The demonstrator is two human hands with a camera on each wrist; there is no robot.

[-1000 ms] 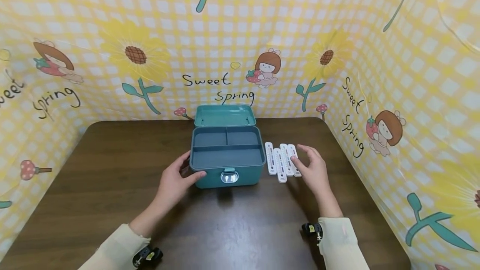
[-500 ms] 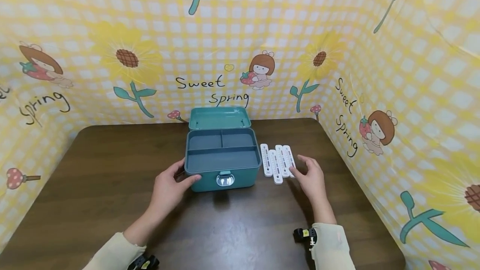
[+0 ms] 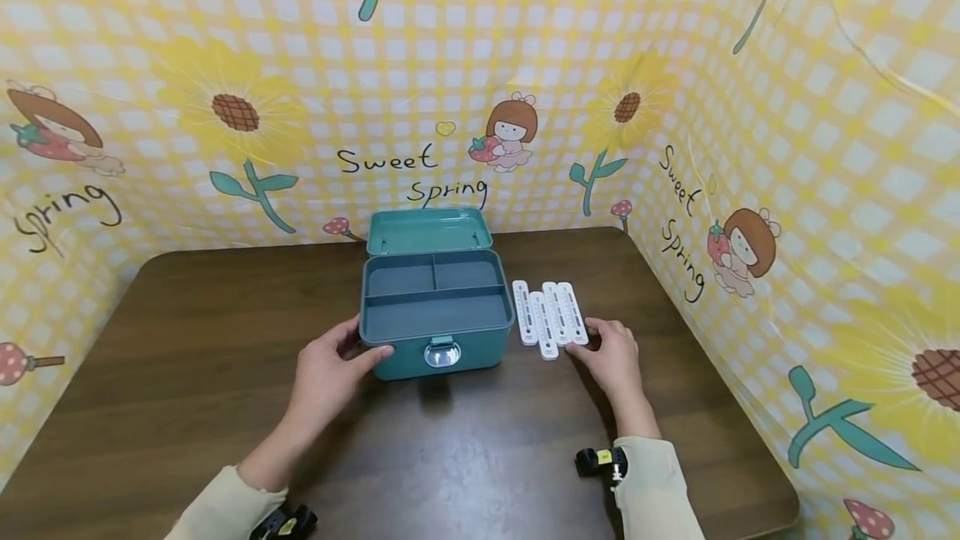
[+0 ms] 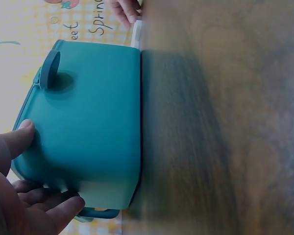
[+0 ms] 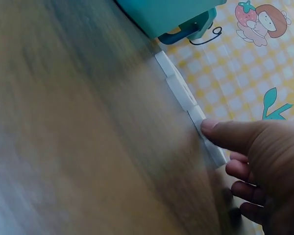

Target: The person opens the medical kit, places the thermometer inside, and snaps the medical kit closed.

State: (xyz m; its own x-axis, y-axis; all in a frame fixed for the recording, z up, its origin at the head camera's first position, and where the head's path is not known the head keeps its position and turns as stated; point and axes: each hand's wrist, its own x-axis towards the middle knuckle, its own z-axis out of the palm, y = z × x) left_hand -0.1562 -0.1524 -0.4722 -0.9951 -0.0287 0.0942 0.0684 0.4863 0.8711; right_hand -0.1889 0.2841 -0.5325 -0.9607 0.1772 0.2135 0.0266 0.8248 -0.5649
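A teal storage box (image 3: 405,367) stands in mid-table with its lid raised, showing a grey three-compartment tray (image 3: 438,317). My left hand (image 3: 324,373) holds the box's left front corner, thumb on the front and fingers along the left side. White strips that look like thermometers (image 3: 550,319), several of them, lie side by side just right of the box. At their near right end is my right hand (image 3: 615,361), its thumb (image 5: 218,128) touching a strip's near end in the right wrist view. Its fingers are bent loosely beside the strips, partly hidden.
The brown wooden table (image 3: 225,340) reaches back to a yellow checked cloth (image 3: 315,107) that walls it on the back and sides. A clear latch (image 3: 442,352) sits on the box front, and a side handle (image 4: 100,213) shows at the box's left.
The head view has shifted, so everything sits further left. My right hand has drawn slightly toward me, its thumb moving from over the rightmost thermometer to its near end. The left hand stays on the box.
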